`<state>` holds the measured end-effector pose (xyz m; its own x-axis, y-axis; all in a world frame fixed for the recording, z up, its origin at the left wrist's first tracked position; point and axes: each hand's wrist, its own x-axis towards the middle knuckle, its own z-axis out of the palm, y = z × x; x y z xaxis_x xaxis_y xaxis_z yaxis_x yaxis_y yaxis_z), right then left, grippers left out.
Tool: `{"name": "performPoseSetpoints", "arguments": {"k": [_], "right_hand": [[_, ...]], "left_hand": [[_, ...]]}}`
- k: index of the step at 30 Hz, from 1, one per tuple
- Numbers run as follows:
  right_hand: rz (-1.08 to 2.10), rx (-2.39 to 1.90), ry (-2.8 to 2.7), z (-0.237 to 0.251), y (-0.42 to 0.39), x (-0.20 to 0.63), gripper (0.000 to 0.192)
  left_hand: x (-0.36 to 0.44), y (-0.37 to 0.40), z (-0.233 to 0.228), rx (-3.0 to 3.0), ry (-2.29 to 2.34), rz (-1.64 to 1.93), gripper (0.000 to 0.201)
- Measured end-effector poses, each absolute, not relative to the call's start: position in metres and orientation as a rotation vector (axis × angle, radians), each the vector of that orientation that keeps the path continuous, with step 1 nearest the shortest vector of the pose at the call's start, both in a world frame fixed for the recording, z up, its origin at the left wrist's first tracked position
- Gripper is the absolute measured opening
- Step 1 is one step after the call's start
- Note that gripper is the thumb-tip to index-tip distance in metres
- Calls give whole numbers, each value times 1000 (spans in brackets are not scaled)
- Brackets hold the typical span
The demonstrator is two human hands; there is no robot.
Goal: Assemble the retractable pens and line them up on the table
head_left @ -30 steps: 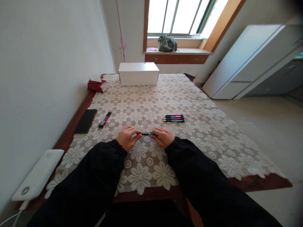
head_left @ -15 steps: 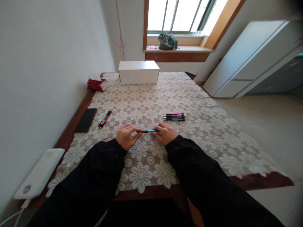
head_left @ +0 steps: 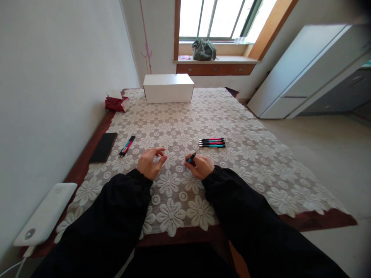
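Observation:
My right hand [head_left: 200,166] is closed around a teal-and-black pen [head_left: 191,157], whose dark end tilts up to the right; the rest of it is hidden by my fingers. Apart from it, my left hand [head_left: 151,162] hovers over the tablecloth with thumb and fingers spread and nothing between them. Just beyond my right hand, several black pens with pink or teal parts [head_left: 212,143] lie side by side in a row. To the left of my left hand, a small group of similar pens [head_left: 126,146] lies slanted on the cloth.
A lace tablecloth [head_left: 171,216] covers the table. Along its left side are a dark flat phone-like slab [head_left: 103,148], a white power bank [head_left: 46,214] with a cable, and a red tissue pack [head_left: 116,104]. A white box [head_left: 168,88] stands at the far end.
My left hand has let go of the pen and drawn back to the left, its fingers opening. In my right hand, the pen has turned from lying level to pointing up.

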<state>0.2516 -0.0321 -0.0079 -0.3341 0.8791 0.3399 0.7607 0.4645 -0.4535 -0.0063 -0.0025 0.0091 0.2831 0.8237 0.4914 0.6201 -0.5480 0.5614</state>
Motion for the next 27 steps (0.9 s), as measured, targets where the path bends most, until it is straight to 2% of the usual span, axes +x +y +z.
{"name": "performPoseSetpoints", "arguments": {"k": [6,11,14,18,27], "right_hand": [[416,-1403,-2127,-14,-29,252,9],[275,-1197,-2148,-12,-24,255,15],[177,-1242,-2168,-7,-16,269,20],[37,-1463,-2252,-2,-5,301,16],[-76,-1916,-2127,0,-2,346,19]], "left_hand": [[-54,31,26,2355,1825,1166,27],[-84,47,27,2220,2245,694,41],[-88,49,20,2157,2280,502,46],[-92,52,13,2153,2247,450,45],[-86,56,1,2142,1915,735,34]]}}
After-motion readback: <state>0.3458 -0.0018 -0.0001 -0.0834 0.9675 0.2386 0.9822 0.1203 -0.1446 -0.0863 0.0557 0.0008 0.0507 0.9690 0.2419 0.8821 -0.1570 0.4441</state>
